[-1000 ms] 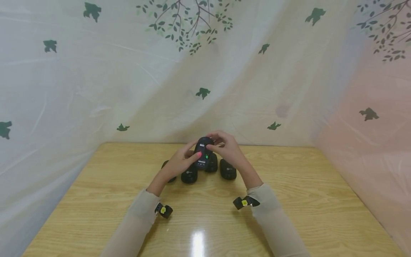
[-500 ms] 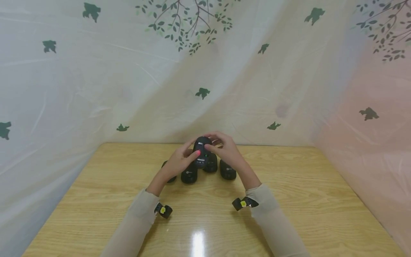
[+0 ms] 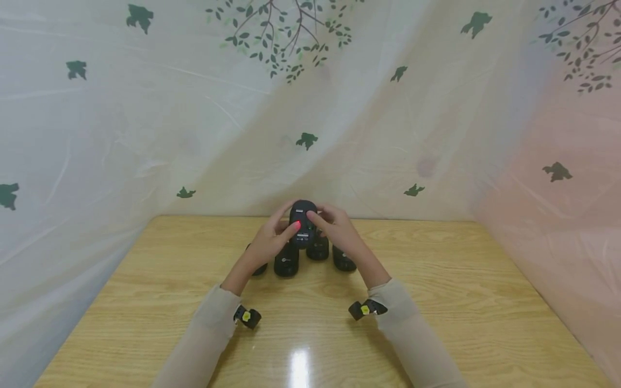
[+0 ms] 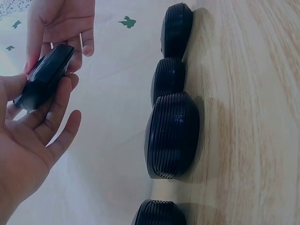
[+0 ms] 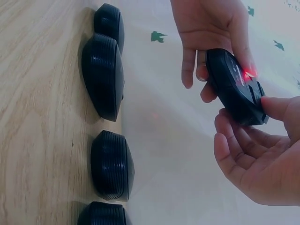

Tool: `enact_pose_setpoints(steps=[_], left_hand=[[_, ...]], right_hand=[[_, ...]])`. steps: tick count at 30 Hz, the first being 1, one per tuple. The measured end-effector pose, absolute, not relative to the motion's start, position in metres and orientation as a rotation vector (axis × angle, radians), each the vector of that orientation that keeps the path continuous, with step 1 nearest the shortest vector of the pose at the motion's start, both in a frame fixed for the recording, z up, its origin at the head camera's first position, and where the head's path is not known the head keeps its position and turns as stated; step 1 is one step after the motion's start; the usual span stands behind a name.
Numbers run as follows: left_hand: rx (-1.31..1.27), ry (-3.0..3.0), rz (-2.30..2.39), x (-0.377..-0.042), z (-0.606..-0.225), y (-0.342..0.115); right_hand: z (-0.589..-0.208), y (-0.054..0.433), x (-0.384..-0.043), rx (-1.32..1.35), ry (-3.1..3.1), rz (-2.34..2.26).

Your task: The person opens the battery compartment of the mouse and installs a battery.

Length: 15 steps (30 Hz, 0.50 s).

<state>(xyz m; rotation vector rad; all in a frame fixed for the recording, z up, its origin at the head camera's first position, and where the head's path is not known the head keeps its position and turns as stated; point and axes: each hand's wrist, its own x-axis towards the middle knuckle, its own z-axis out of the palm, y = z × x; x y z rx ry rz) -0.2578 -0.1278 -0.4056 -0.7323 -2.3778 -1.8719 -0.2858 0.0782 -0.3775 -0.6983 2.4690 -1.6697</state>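
Both hands hold a black computer mouse (image 3: 302, 216) up above the table, its labelled underside facing the head camera. My left hand (image 3: 268, 242) grips its left side, thumb on the underside and fingers behind. From the right, my right hand (image 3: 340, 230) pinches it, with the thumb on the underside near the upper edge. Red light glows at the left thumb tip, plainest in the right wrist view, where the held mouse (image 5: 232, 89) tilts between both hands. In the left wrist view the mouse (image 4: 47, 79) appears side-on.
Several more black mice stand in a row on the wooden table (image 3: 310, 334), among them a left-middle mouse (image 3: 286, 262), a mouse behind the held one (image 3: 317, 249) and a right mouse (image 3: 343, 261). A leaf-printed cloth (image 3: 242, 134) hangs behind the table.
The held mouse has risen slightly and shifted a little left, turning more upright. The green light on its underside has faded from sight, and the red glow at the left thumb is brighter.
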Motion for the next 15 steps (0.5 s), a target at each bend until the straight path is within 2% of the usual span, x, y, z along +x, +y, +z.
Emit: enact_pose_setpoints(steps=[15], left_hand=[[-0.771, -2.355, -1.883, -0.2587, -0.4074, -0.1287]], right_hand=[[-0.3760, 0.0758, -0.2825, -0.763, 2.551, -1.616]])
